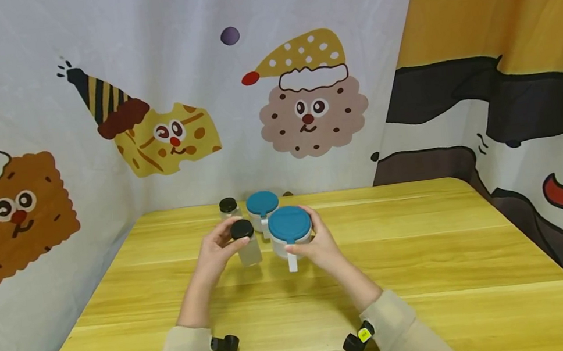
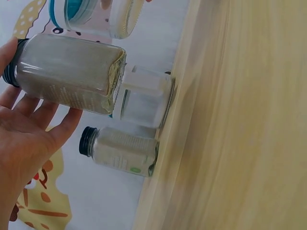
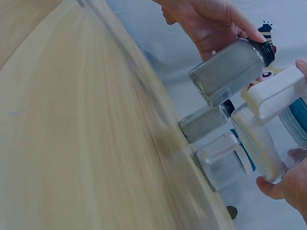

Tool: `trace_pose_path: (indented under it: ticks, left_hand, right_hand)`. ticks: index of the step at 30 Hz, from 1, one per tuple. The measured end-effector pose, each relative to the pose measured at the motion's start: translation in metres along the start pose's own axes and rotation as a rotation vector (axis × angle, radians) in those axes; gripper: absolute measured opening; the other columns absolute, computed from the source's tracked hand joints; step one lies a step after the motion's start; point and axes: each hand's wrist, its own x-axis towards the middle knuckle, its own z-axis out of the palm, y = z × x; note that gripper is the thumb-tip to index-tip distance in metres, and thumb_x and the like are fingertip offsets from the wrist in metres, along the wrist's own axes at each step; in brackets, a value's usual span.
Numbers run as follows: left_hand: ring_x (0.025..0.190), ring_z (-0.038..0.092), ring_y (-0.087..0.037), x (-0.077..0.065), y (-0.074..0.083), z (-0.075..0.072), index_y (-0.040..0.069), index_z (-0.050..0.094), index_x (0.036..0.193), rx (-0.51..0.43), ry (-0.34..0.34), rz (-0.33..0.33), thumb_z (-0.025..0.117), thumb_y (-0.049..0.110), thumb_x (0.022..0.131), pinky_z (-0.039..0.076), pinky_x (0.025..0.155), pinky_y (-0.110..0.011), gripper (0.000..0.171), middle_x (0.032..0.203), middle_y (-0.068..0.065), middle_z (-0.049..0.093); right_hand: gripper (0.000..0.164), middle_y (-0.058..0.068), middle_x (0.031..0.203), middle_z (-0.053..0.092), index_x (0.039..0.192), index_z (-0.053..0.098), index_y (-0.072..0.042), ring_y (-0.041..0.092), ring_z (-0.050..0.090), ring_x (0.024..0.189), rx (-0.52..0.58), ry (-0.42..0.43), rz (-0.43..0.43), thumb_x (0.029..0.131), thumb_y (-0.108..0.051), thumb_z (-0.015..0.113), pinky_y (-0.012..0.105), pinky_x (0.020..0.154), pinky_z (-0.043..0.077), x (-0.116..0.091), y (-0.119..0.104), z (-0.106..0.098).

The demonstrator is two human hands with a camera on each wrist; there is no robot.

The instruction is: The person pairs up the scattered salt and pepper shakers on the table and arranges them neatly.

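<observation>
Head view: our left fingers (image 1: 237,246) grip a bottle (image 1: 250,254), right fingers (image 1: 302,249) a jar (image 1: 290,224), above the worktop (image 1: 408,259) toward its far edge. Swinging back, we could topple the rear bottle (image 1: 228,206) or rear jar (image 1: 262,202).

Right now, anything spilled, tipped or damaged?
Nothing stands out. Rear bottle and rear jar stand upright on the table, lids on. The left grip holds the front bottle, the right grip the front jar, both lidded and raised. No spill or crack shows.
</observation>
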Motion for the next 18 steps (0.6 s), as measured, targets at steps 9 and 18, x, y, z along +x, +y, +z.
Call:
trace_pose_path:
  ticks: [9, 18]
  left_hand:
    - [0.103, 0.058, -0.017, 0.001, -0.001, 0.008, 0.0, 0.055, 0.131, 0.035, -0.014, 0.018, 0.07, 0.005, 0.087, 0.048, 0.086, -0.027, 0.046, 0.122, -0.02, 0.06]
    - [0.103, 0.059, -0.02, 0.001, -0.002, 0.014, 0.0, 0.055, 0.13, 0.034, -0.055, 0.056, 0.071, 0.006, 0.087, 0.049, 0.085, -0.03, 0.047, 0.121, -0.017, 0.061]
  right_hand:
    - [0.092, 0.018, 0.146, 0.036, 0.148, 0.029, -0.008, 0.036, 0.031, 0.134, -0.007, -0.001, -0.006, 0.072, -0.004, 0.081, 0.06, 0.103, 0.027, -0.003, 0.0, -0.007]
    - [0.094, 0.017, 0.146, 0.037, 0.148, 0.03, -0.01, 0.037, 0.034, 0.131, 0.021, 0.008, 0.0, 0.071, -0.005, 0.083, 0.056, 0.098, 0.036, 0.0, 0.012, -0.016]
